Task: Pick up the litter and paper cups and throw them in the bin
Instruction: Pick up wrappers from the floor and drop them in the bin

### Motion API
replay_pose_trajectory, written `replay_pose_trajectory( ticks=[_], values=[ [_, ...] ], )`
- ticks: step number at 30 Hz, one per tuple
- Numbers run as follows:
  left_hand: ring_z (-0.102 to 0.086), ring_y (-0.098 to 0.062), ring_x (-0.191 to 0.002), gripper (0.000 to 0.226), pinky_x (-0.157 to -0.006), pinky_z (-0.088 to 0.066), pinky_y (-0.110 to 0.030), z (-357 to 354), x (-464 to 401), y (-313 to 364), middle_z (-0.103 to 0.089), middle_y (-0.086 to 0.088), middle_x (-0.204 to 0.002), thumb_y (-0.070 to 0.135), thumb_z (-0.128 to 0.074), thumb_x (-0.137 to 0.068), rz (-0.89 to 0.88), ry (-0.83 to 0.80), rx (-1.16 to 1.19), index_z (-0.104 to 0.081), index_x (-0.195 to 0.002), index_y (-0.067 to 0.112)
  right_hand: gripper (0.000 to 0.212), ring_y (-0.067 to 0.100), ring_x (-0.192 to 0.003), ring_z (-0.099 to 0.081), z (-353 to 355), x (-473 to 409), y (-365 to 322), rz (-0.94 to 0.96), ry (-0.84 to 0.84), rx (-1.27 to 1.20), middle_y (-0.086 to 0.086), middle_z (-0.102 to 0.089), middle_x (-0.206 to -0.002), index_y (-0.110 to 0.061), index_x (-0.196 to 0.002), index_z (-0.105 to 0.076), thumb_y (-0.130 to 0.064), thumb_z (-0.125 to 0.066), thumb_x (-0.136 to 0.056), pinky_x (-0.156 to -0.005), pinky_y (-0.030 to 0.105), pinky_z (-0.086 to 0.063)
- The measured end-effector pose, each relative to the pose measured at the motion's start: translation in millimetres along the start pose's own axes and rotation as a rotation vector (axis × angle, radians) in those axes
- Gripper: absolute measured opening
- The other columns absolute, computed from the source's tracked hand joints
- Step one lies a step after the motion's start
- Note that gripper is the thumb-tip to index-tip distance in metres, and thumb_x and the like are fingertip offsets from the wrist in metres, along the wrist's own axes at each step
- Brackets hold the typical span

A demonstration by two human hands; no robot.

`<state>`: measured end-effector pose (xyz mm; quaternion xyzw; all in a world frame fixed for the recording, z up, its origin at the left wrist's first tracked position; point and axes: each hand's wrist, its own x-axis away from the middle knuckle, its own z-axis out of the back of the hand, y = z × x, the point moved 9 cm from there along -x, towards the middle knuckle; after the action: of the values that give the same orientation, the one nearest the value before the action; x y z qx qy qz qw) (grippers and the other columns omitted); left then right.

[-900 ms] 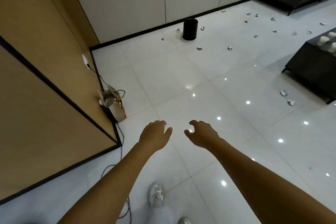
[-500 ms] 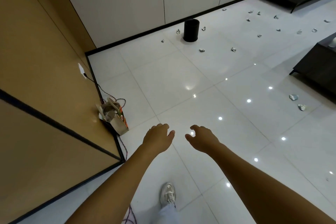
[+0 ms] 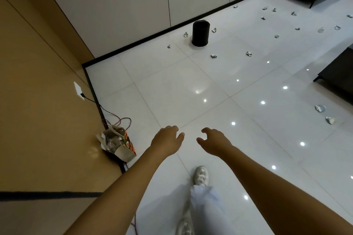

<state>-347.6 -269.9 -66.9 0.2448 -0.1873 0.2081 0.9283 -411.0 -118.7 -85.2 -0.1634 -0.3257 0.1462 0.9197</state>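
Against the wooden wall panel [image 3: 38, 101] at the far left, a paper bag [image 3: 118, 144] sat on the floor with something shiny inside and a cable [image 3: 114, 118] looping behind it; I judged it not to be part of the litter, though I could not be sure.

My left hand [image 3: 166, 140] hung over the tiled floor [image 3: 172, 86] with fingers loosely curled and nothing in them. Just beside it, my right hand [image 3: 214, 142] was likewise relaxed and half-open, holding nothing. Below them a white shoe [image 3: 200, 175] was planted on the tiles.

Well ahead stood the black bin [image 3: 200, 33], upright and open-topped near the base of the white wall. Crumpled scraps lay close round it: one to its left [image 3: 185, 34], one further left [image 3: 169, 46], one to its right [image 3: 214, 29], and two in front [image 3: 213, 56] [image 3: 248, 54]. More were scattered toward the far right [image 3: 277, 36], and two larger wads [image 3: 320, 108] [image 3: 330, 120] lay near the dark low table [image 3: 338, 74]. No paper cups showed.

I judged the scraps to be very light, soft and crushable, unlikely to slip. A fingertip pinch across the bulk of each wad should do, and several would probably fit in one palm. The glossy tile might let them skate if nudged, so I would come down from above rather than sweep sideways.
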Motion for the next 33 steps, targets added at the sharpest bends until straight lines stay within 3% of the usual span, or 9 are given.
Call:
replay_pose_trajectory(
  ticks=[16, 33],
  values=[
    [-0.046, -0.021, -0.124, 0.049, -0.097, -0.04, -0.032, 104.2, -239.1, 62.7, -0.045, -0.003, -0.141, 0.047, -0.036, -0.098, 0.047, -0.004, 0.051, -0.043, -0.137, 0.017, 0.054, 0.025, -0.127, -0.047, 163.3, -229.4, -27.1, -0.004, -0.011, -0.043, 0.006, -0.053, -0.135, -0.017, -0.142, -0.039, -0.04, -0.049, -0.095, -0.102, 0.042, -0.043],
    [-0.044, -0.022, -0.126, 0.048, -0.099, -0.041, -0.034, 267.7, -540.3, 34.5, -0.044, -0.004, -0.141, 0.045, -0.036, -0.098, 0.021, -0.05, 0.045, -0.042, -0.137, 0.017, 0.053, 0.026, -0.129, -0.044, 297.5, -508.8, -148.5, -0.026, 0.004, -0.047, 0.007, -0.05, -0.138, -0.018, -0.142, -0.039, -0.039, -0.049, -0.095, -0.103, 0.041, -0.042]
  ],
)
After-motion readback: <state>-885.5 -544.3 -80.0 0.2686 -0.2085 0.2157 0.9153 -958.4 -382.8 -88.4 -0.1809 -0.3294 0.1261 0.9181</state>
